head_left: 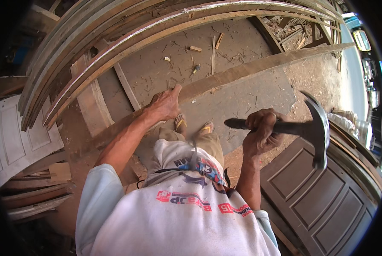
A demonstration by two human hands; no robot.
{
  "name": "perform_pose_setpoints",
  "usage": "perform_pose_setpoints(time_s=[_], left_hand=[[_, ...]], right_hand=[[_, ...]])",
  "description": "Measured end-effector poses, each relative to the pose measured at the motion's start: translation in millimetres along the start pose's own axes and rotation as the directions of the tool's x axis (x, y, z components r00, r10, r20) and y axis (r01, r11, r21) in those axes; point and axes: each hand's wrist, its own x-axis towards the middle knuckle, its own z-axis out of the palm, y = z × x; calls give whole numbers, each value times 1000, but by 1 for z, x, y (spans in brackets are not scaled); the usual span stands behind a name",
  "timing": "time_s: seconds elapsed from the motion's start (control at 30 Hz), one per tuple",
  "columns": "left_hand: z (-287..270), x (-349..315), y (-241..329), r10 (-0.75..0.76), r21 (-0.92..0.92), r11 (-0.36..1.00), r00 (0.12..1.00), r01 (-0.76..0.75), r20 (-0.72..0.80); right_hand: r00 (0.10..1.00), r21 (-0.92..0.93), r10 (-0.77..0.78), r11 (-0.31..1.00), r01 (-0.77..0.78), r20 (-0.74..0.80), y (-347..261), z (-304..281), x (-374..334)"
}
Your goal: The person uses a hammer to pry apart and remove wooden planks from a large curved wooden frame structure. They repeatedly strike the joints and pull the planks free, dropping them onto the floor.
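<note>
My left hand (166,102) is closed around a long wooden board (229,76), which runs from the lower left up to the far right in front of me. On the right, my right hand (264,130) grips a claw hammer (316,128) by its dark handle. The hammer's head points outward to the right, with the claw up and the striking face down. It is held in the air, apart from the board.
Long planks (127,38) are stacked across the far left side. Bent nails and wood scraps (195,49) litter the dark floor sheet. A brown panelled door (319,192) lies at the right, a white panelled door (20,132) at the left. My sandalled feet (206,128) are below the board.
</note>
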Motion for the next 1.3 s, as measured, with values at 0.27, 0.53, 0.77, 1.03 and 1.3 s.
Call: perform_pose_setpoints(time_s=[0.27,0.53,0.77,1.03,1.3], left_hand=[[-8,8,4,7,52,999,1000,-7,2],[-32,25,-23,124,-223,973,956,-64,266],[-35,39,-48,204,-377,925,901,-49,382],[-34,41,-49,233,-499,867,887,-3,400],[-26,47,-55,339,-437,879,894,-190,294]], right_hand=[[684,-728,729,473,-496,9,95,-40,-85],[576,-348,801,593,-726,165,31,-46,-34],[654,-108,749,663,-741,110,-26,-30,2],[746,-3,629,765,-644,219,-51,-50,-27],[808,-751,588,545,-373,26,-49,-74,-44]])
